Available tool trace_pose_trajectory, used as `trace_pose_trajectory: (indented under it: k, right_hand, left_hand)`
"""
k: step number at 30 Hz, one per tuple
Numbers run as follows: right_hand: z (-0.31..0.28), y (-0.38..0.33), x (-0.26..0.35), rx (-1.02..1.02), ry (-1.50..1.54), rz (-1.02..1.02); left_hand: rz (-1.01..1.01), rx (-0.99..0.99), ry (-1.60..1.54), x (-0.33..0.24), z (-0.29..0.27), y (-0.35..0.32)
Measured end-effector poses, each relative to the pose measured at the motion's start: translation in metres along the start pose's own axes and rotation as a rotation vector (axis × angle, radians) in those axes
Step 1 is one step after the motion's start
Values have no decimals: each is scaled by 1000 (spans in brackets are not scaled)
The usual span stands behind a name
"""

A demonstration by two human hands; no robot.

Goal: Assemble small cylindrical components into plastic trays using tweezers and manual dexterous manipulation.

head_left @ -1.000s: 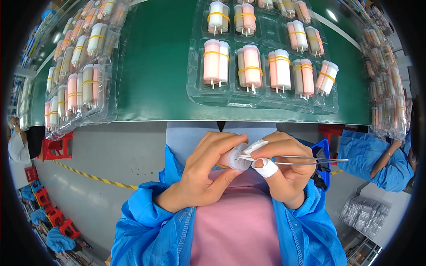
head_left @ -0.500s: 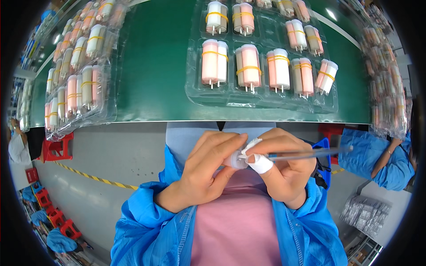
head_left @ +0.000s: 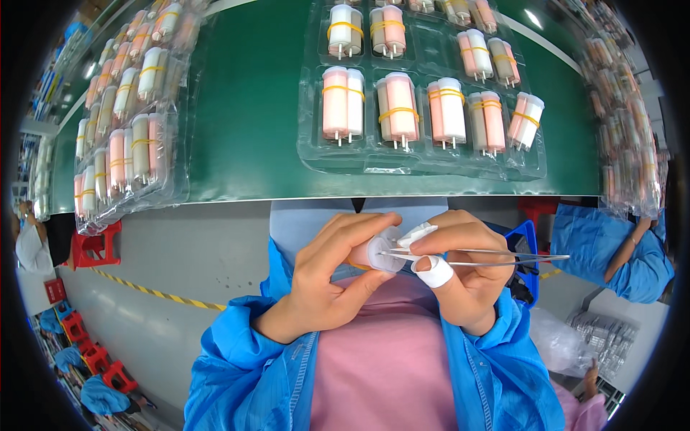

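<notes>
My left hand (head_left: 327,276) is closed around a small pink tube bundle (head_left: 359,253) with a yellow rubber band. Its translucent cap end (head_left: 384,251) points toward my right hand. Between the fingers of my right hand (head_left: 460,269) is a pair of metal tweezers (head_left: 507,258), tips at the open-looking face of the cap and handle end sticking out to the right. White tape wraps my right thumb and a fingertip. Similar pink, white and grey tube bundles (head_left: 343,104) stand in a clear plastic tray (head_left: 388,169) on the green table; whether the tweezer tips grip anything is too small to tell.
More filled trays (head_left: 154,190) are stacked at the left, and others (head_left: 632,144) at the far right. The green table's edge (head_left: 237,201) lies just beyond my hands. Another person in a blue sleeve (head_left: 640,266) sits at the right, near a blue bin (head_left: 523,251).
The capped end of the bundle has turned more into view. My right hand has tilted the tweezers, so both prongs now show. A person with a clear plastic bag has appeared at lower right.
</notes>
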State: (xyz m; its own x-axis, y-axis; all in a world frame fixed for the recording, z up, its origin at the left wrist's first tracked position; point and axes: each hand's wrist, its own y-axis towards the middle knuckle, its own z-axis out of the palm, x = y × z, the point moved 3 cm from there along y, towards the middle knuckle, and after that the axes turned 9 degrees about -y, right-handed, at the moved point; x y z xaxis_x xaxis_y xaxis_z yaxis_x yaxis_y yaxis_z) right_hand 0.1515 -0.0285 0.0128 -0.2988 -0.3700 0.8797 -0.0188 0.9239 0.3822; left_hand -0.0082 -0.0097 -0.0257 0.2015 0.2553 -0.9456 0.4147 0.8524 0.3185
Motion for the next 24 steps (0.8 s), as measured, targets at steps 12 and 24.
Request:
trace_pose_trajectory:
  k: [12, 24]
  right_hand:
    - [0, -3, -3, -40, 52, 43]
    - [2, -1, -4, -12, 10, 30]
  left_hand:
    - [-1, -26, -175, 9, 5, -8]
    - [-41, 66, -89, 9, 2, -10]
